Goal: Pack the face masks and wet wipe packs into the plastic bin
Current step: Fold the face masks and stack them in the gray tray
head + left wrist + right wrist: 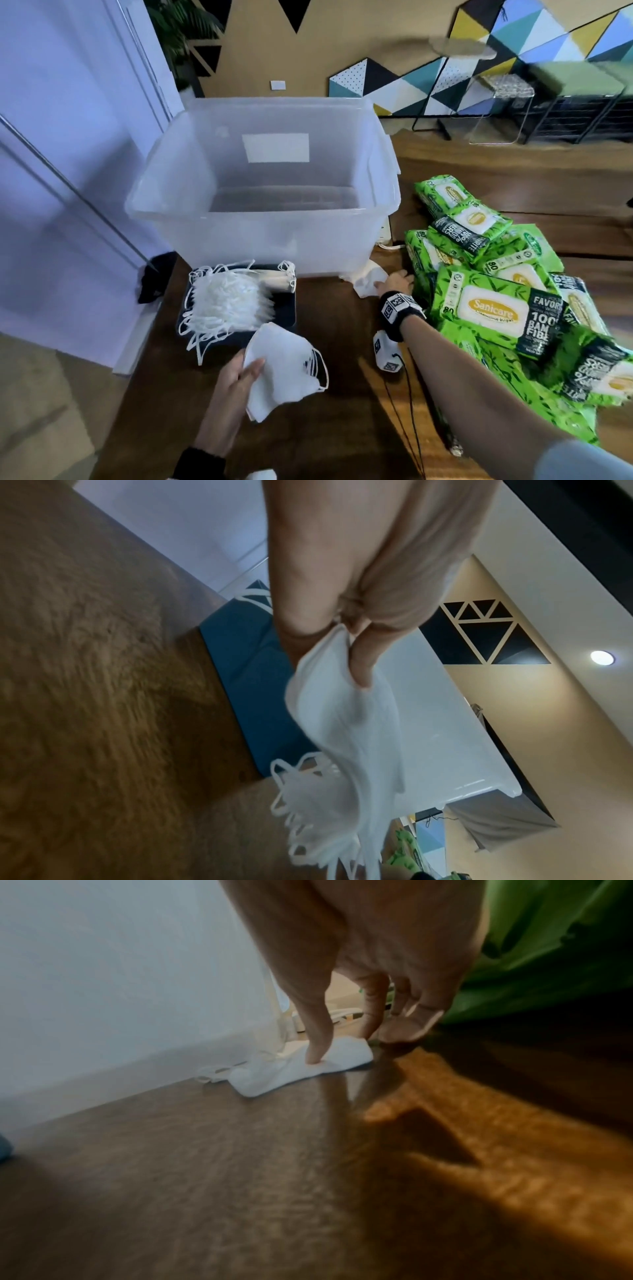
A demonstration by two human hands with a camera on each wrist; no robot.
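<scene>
The clear plastic bin (263,192) stands on the wooden table, with nothing visible inside. In front of it a dark blue tray (287,315) holds a row of white face masks (226,301). My left hand (246,370) grips a small stack of masks (284,366) just above the table; the left wrist view shows the left hand (329,658) pinching that stack (346,723) between thumb and fingers. My right hand (394,282) reaches to a single mask (366,281) lying at the bin's front right corner. There the right hand (342,1047) has its thumb pressed on the mask (294,1072). Green wet wipe packs (493,308) are piled at the right.
A black cloth (154,281) hangs at the table's left edge beside a white door. A white tagged block (387,353) with black cables lies near my right forearm. A white power strip (385,240) sits behind the bin's right corner. Bare wood (325,428) lies between my arms.
</scene>
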